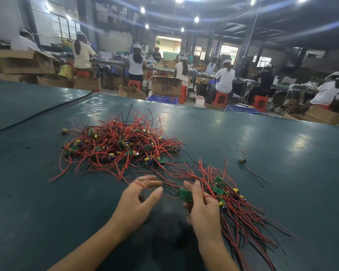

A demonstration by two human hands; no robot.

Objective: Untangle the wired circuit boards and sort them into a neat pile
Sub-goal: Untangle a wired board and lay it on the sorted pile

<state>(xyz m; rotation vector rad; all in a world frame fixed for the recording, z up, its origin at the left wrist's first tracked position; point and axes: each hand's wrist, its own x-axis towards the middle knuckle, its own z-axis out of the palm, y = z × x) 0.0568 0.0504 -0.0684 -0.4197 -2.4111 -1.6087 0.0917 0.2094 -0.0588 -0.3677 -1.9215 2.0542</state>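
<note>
Wires and boards cover the middle of the dark green table (37, 192) in front of me. The big tangled heap (121, 147) of wired circuit boards lies at about 11 o'clock from my hands, red and black leads sticking out of it on every side, with small green boards and yellow parts caught among them.

My right hand (202, 208) is curled round a green circuit board (186, 195), thumb on one side and fingers on the other, and a red lead crosses over my knuckles. Just beside that hand, from 2 round to 4 o'clock, sits the sorted pile (233, 204): boards bunched near my fingers, their leads fanning away towards 4 o'clock in roughly one direction.

My left hand (137, 200) hangs above the table at 9 o'clock from the right, fingers curved and thumb held apart from them. A red wire (140, 184) runs across the index finger, but the fingers are blurred and I cannot tell whether they grip it.

One stray board (243, 160) lies alone at 1 o'clock, well apart from both piles, its leads trailing towards 4 o'clock.

Beyond the table edge at 12 o'clock, other workers sit on red stools (220, 98) among cardboard boxes (166, 86).
</note>
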